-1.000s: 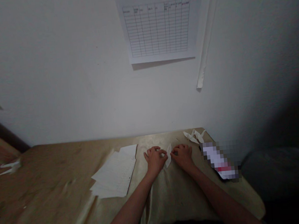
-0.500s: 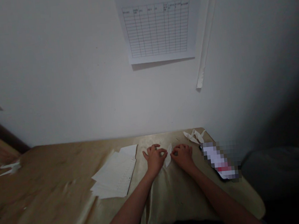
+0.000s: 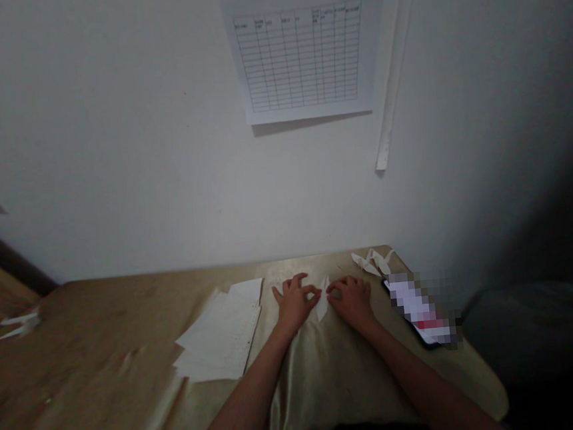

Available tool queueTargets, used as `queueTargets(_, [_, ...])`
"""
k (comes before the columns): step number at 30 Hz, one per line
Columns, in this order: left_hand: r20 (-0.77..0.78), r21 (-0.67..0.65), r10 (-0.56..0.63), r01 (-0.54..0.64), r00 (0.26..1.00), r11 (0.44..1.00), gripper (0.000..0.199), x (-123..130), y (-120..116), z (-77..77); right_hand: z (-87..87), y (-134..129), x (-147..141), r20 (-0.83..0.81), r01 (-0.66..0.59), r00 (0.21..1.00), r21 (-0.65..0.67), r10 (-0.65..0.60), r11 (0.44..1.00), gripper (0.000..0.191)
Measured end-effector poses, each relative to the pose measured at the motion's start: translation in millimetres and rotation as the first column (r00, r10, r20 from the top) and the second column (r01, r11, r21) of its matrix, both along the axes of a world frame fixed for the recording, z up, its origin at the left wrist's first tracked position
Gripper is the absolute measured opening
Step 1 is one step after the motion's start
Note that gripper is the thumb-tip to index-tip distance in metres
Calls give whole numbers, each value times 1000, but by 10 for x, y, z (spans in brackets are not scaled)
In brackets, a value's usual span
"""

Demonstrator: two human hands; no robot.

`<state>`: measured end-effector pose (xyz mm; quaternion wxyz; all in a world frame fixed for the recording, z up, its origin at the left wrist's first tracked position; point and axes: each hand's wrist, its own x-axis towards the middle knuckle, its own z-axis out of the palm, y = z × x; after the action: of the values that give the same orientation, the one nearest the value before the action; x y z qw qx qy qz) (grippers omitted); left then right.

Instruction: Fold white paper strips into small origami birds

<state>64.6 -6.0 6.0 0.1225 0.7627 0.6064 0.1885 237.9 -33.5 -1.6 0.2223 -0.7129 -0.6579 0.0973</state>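
It's two bare hands, one small folded white paper, one white paper stack and, right edge of the bench, one black-edged phone!

cloth-covered table — overlapping paper sheets, a phone, folded white paper.

the pinching fingers of the left hand and right hand partly hide the folded paper's sides. the phone's screen is blurred into blocks; the wall chart's headings are illegibly small. the counter runs off the left edge.
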Motion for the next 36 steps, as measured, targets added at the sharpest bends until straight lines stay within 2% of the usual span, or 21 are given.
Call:
queueTargets(5, [-46,53,-38,41,998,998,11,-36,-36,5,32,1,35,-10,-44,999,-19,44,999,21])
queueTargets(9, [-72,64,-54,58,996,996,24,-28,-57,3,5,24,51,-9,-53,999,-17,53,998,21])
queueTargets(15, [-171,47,-76,86,982,995,27,-42,-34,35,-38,41,52,-41,-52,998,-3,52,999,20])
queueTargets(22, [-264,24,-107,118,959,993,43,-86,47,20,-23,43,49,-43,-45,998,-16,44,999,20])
queueTargets(28, [-286,-8,-98,99,953,995,57,-79,125,7,-8,39,44,-30,-38,999,-21,37,999,19])
queueTargets(36, [-273,-30,-103,99,956,995,58,-101,124,-40,-18,61,75,-18,-73,997,-42,73,996,23])
